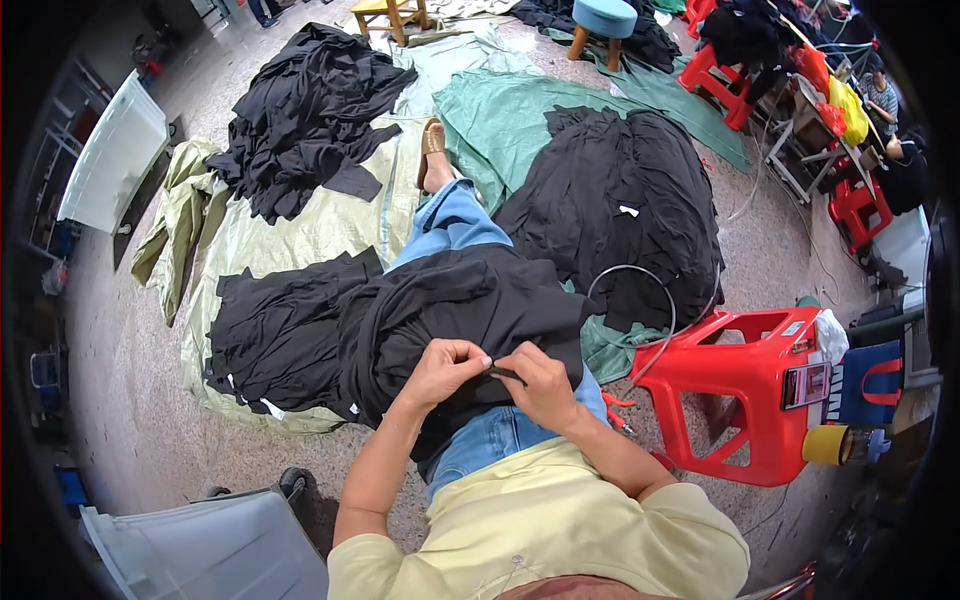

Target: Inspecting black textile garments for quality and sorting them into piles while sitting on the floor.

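A black garment [470, 300] lies bunched across my lap over blue jeans. My left hand [445, 372] is closed in a pinch on an edge of this cloth. Close beside it, my right hand [540, 385] is closed too, with a narrow dark strip of the cloth between its fingers and thumb. The two sets of fingertips almost touch. What lies inside the pinches is mostly hidden. To the left, a pile of black garments [280, 330] with small white labels joins the cloth on my lap.
More black garments lie in a heap [300, 110] at the far left and a bundle [625, 200] at the far right, on a cream sheet [330, 225] and a green sheet [490, 110]. A red stool [735, 400] stands right, red-handled pliers [618, 410] nearby. A bin [210, 550] sits lower left.
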### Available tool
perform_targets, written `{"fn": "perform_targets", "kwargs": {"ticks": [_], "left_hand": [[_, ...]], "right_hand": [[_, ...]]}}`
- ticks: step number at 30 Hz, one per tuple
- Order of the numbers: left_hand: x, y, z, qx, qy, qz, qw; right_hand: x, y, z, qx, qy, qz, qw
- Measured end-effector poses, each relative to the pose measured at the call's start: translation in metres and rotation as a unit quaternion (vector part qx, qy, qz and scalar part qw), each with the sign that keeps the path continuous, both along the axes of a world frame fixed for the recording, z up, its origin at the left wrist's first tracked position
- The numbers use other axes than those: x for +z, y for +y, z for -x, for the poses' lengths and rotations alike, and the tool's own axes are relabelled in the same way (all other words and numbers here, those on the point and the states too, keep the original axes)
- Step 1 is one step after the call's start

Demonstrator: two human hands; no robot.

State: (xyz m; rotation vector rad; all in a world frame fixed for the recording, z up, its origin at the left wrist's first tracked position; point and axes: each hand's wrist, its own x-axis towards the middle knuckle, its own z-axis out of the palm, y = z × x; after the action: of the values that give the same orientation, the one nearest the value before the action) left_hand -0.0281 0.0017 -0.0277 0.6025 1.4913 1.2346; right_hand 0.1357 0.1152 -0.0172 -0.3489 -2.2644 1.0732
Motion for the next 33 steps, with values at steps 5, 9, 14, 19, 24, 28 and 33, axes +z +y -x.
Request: {"fn": "perform_targets", "kwargs": {"ticks": [5,9,14,19,24,28,33], "left_hand": [[0.005,-0.011,-0.011,-0.003,0.077,-0.038,0.996],[0.010,-0.017,-0.020,-0.006,0.225,-0.046,0.973],[0.001,-0.023,-0.029,0.019,0.188,-0.043,0.981],[-0.007,-0.029,-0.033,0.021,0.191,-0.080,0.978],[-0.006,-0.030,-0.033,0.038,0.141,-0.051,0.988],[-0.009,-0.024,-0.036,0.116,0.038,-0.063,0.991],[-0.007,-0.023,-0.048,0.153,0.109,-0.119,0.975]], "right_hand": [[-0.002,-0.010,-0.009,-0.002,0.008,-0.012,1.000],[-0.005,-0.011,-0.011,0.009,0.007,0.032,0.999],[-0.010,-0.008,-0.011,0.036,0.016,0.049,0.998],[-0.014,-0.005,-0.011,0.046,0.015,0.062,0.997],[-0.011,-0.002,-0.008,0.048,0.030,0.098,0.994],[-0.010,-0.003,-0.006,0.025,0.037,0.114,0.992],[-0.021,-0.006,-0.003,0.007,0.037,0.215,0.976]]}}
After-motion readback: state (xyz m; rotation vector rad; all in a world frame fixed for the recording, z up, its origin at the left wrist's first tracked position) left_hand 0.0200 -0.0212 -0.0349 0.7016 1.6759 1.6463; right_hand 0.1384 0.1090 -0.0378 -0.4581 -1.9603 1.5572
